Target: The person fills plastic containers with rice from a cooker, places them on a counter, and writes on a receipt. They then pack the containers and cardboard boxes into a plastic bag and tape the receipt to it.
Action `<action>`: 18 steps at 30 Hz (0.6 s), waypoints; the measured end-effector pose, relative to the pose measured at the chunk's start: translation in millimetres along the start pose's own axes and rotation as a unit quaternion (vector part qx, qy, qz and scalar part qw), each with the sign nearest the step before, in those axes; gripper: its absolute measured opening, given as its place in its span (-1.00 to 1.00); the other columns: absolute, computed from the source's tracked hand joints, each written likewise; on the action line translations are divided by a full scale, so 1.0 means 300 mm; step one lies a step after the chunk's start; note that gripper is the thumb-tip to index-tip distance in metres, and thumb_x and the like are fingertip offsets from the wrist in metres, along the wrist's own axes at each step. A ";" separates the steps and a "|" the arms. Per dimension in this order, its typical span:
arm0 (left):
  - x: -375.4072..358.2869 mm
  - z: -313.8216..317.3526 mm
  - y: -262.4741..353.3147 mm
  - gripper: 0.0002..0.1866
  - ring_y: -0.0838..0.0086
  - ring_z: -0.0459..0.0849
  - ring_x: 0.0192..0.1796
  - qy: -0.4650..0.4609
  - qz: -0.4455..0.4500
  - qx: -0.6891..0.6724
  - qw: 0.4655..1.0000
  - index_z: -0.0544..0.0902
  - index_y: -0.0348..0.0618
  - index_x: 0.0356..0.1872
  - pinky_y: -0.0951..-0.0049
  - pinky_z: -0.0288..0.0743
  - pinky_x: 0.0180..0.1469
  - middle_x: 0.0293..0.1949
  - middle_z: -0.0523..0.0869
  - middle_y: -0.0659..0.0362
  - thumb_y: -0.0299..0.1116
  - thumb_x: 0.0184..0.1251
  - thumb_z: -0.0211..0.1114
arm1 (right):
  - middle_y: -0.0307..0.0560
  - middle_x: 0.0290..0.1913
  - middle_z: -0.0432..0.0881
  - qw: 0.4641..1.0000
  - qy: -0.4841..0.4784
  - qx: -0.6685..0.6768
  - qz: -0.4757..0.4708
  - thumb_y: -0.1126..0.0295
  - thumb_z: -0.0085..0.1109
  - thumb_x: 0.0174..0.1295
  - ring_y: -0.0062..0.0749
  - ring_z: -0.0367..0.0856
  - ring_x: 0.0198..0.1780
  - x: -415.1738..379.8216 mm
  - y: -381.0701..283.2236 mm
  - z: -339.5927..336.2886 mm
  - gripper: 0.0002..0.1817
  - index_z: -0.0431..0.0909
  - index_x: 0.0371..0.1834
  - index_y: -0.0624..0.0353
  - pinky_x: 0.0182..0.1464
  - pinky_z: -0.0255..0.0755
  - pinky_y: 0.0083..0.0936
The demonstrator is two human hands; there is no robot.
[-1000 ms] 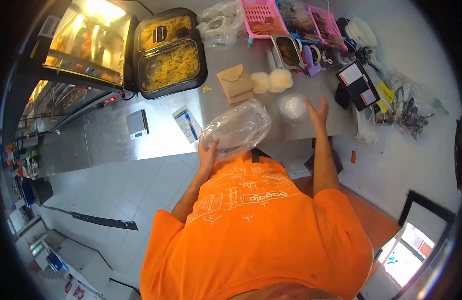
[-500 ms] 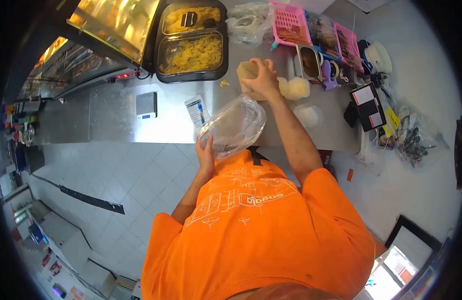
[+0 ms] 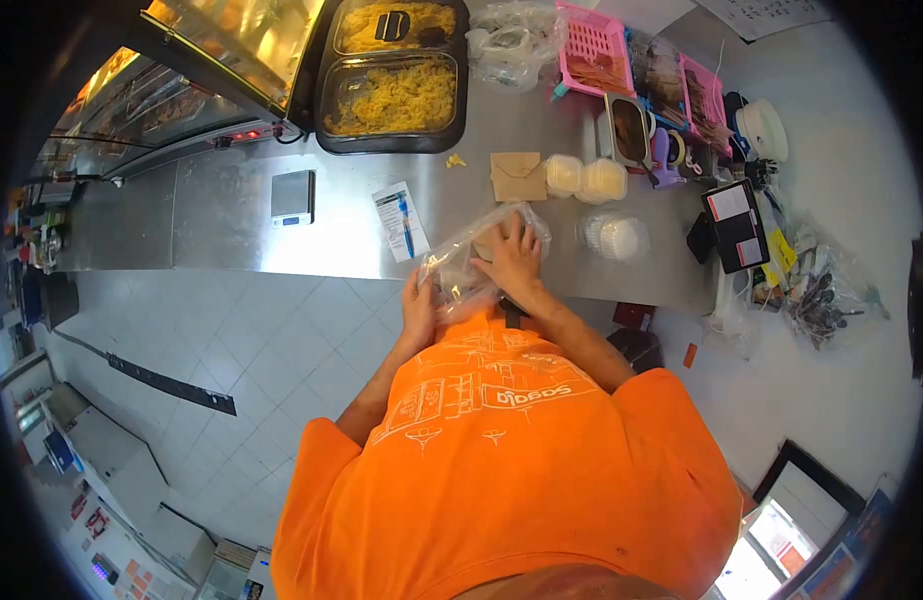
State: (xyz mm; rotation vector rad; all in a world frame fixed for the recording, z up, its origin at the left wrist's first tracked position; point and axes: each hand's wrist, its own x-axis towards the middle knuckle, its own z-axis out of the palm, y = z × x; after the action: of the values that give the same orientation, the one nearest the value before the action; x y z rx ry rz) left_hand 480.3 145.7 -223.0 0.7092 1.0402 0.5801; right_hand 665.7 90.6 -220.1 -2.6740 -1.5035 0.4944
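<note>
My left hand point(image 3: 418, 308) grips the near left edge of a clear plastic bag point(image 3: 451, 268) at the counter's front edge. At the bag's right end is my right hand point(image 3: 514, 262), its fingers spread over a brown cardboard box point(image 3: 484, 246) that shows only in part through the plastic. Behind the bag, a second brown cardboard box point(image 3: 518, 177) with a folded flap lies on the steel counter. Beside that box stand two small lidded tubs point(image 3: 585, 179) with pale contents. Clear plastic lids or cups point(image 3: 615, 236) sit further right.
At the back, a black tray point(image 3: 391, 148) holds yellow rice. A digital scale point(image 3: 292, 197) and a paper slip with a blue pen point(image 3: 401, 222) lie to the left. Pink baskets point(image 3: 593, 40), a metal pan point(image 3: 627, 130) and a card terminal point(image 3: 736, 225) are at right.
My right hand has come down from the brown boxes toward me and is now at the bag with one box. The other box is left uncovered on the counter. The bag has flattened.
</note>
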 end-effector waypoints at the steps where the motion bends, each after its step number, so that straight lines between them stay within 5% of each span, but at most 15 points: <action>1: -0.013 0.011 0.041 -0.74 0.64 0.55 -0.29 -0.010 -0.009 0.029 0.999 0.50 -0.17 0.11 0.60 0.47 -0.38 -0.27 0.62 0.23 -0.34 0.50 0.18 | 0.24 0.45 0.23 0.999 0.009 -0.019 -0.028 -0.13 0.38 0.05 0.28 0.19 0.42 -0.002 0.003 -0.029 -0.15 0.38 0.41 -0.03 0.29 0.22 0.24; 4: 0.008 -0.008 -0.003 -0.66 0.56 0.60 -0.29 -0.025 0.038 0.062 0.997 0.47 -0.16 0.13 0.56 0.50 -0.41 -0.23 0.63 0.18 -0.51 0.36 0.26 | 0.26 0.37 0.35 0.996 0.078 0.030 -0.037 -0.20 0.29 0.12 0.28 0.19 0.42 0.111 0.053 -0.103 -0.15 0.37 0.42 0.03 0.36 0.10 0.30; 6: 0.028 -0.043 -0.073 -0.58 0.53 0.60 -0.33 -0.025 0.055 0.072 0.996 0.45 -0.15 0.15 0.55 0.49 -0.45 -0.24 0.62 0.18 -0.59 0.28 0.27 | 0.29 0.28 0.44 0.969 0.245 -0.026 0.015 -0.19 0.27 0.15 0.31 0.22 0.41 0.247 0.088 -0.137 -0.15 0.35 0.42 0.09 0.45 -0.10 0.35; 9: 0.027 -0.061 -0.071 -0.52 0.49 0.60 -0.26 -0.009 0.027 0.098 0.995 0.43 -0.16 0.17 0.51 0.48 -0.32 -0.19 0.62 0.15 -0.66 0.20 0.23 | 0.29 0.33 0.37 0.980 0.120 -0.140 0.074 -0.16 0.30 0.12 0.33 0.23 0.40 0.410 0.111 -0.080 -0.19 0.38 0.39 0.01 0.51 -0.22 0.33; 11: 0.003 -0.044 -0.029 -0.52 0.40 0.64 -0.03 0.018 0.001 0.123 0.992 0.45 -0.23 0.14 0.43 0.55 -0.01 -0.06 0.65 0.07 -0.68 0.15 0.19 | 0.25 0.34 0.34 0.989 0.091 -0.115 0.027 -0.12 0.35 0.07 0.31 0.22 0.41 0.416 0.082 -0.080 -0.20 0.39 0.38 -0.05 0.51 -0.22 0.32; 15: -0.006 -0.061 -0.031 -0.57 0.43 0.64 -0.08 0.029 -0.023 0.170 0.985 0.47 -0.22 0.11 0.45 0.55 -0.09 -0.10 0.65 0.07 -0.57 0.19 0.27 | 0.16 0.32 0.29 0.997 0.030 -0.033 -0.066 -0.02 0.42 -0.02 0.27 0.23 0.41 0.431 0.036 -0.106 -0.21 0.41 0.35 -0.15 0.49 -0.18 0.35; 18: 0.015 -0.081 -0.067 -0.62 0.46 0.64 -0.15 0.029 -0.047 0.125 0.991 0.48 -0.19 0.11 0.44 0.56 -0.20 -0.14 0.64 0.10 -0.36 0.32 0.30 | 0.07 0.29 0.32 0.978 0.153 0.136 -0.037 0.10 0.49 -0.07 0.08 0.33 0.35 0.402 0.004 -0.143 -0.24 0.44 0.28 -0.09 0.42 0.17 0.09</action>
State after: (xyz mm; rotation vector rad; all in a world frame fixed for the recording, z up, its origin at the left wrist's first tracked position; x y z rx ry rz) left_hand 462.0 142.0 -248.6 0.8612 1.2065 0.3934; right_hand 737.3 196.4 -210.7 -2.3459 -1.3344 0.2471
